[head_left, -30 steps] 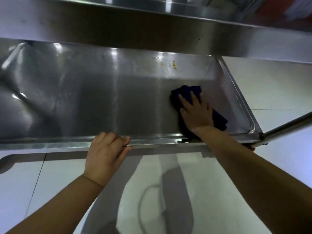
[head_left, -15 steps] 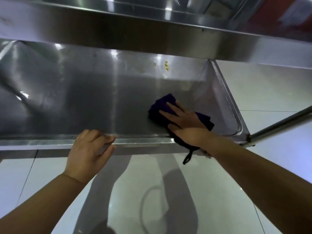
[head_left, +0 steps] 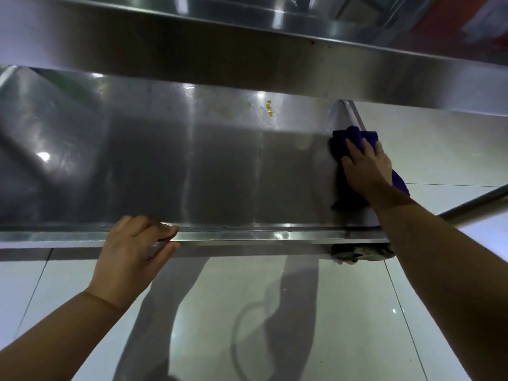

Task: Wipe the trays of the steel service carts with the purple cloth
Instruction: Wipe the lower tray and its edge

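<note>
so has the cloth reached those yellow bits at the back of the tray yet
No, the purple cloth sits under the right hand at the tray's right end, apart from the yellow specks.

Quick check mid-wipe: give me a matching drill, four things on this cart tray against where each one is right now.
Things:
1. purple cloth
2. left hand
3. right hand
4. yellow specks

Places:
A. far side of the tray floor
B. gripping the tray's near rim
C. pressed flat on the cloth
D. against the tray's right end wall

Pairs: 1-D, 2-B, 3-C, 4-A
</note>
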`<state>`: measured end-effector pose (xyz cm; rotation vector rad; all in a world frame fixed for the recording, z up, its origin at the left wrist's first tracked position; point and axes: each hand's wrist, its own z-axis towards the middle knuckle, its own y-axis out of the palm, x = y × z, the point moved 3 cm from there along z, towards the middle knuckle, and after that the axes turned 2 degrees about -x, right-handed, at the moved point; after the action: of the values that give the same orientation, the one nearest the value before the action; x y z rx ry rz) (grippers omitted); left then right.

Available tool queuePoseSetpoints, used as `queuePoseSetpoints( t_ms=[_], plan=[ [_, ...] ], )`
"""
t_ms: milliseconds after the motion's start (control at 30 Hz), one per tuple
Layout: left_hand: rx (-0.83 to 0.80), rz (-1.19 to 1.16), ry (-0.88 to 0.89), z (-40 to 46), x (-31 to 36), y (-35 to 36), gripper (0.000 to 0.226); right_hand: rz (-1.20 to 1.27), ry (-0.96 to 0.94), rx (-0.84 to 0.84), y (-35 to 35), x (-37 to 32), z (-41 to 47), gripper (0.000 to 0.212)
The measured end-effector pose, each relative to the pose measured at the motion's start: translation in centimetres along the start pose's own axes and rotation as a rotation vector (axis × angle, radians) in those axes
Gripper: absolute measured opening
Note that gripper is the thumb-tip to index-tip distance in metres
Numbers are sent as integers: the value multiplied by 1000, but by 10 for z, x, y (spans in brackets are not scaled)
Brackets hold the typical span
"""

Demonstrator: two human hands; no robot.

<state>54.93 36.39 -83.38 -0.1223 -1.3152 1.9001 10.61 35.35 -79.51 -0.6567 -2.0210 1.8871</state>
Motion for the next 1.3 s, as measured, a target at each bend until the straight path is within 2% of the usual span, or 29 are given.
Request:
queuePoseSetpoints(
  t_ms=[100, 200, 267, 367, 533, 700, 833, 933, 1167, 1300],
  plan=[
    [3, 16, 10, -2, -1, 2, 61, -5, 3, 15, 11, -18, -32, 51],
    [-6, 45, 14, -3, 3, 3, 48, -74, -84, -60, 21, -55, -67, 53],
    [-9, 70, 18, -1, 7, 1, 43, -110, -185, -126, 28, -86, -89, 55],
    [-11, 95, 42, 0, 8, -3, 40, -131, -405, -136, 35, -123, -123, 55],
    [-70, 86, 39, -1, 7, -6, 45, -136, -518, -62, 36, -102, -145, 54],
    [-58, 65, 29, 1, 12, -7, 48, -89, -302, -28, 22, -33, -142, 58],
    [-53, 29, 9, 1, 12, -8, 65, -115, -79, -69, 17, 2, -130, 50],
    [-35, 13, -32, 3, 12, -7, 53, -129, 1, -78, 16, -1, -105, 52],
    [-23, 36, -71, 7, 13, -8, 43, -15, 23, 25, 6, -13, -28, 51],
    [-27, 67, -71, 6, 9, -2, 39, -34, 53, -16, 4, -29, 9, 53]
  ],
)
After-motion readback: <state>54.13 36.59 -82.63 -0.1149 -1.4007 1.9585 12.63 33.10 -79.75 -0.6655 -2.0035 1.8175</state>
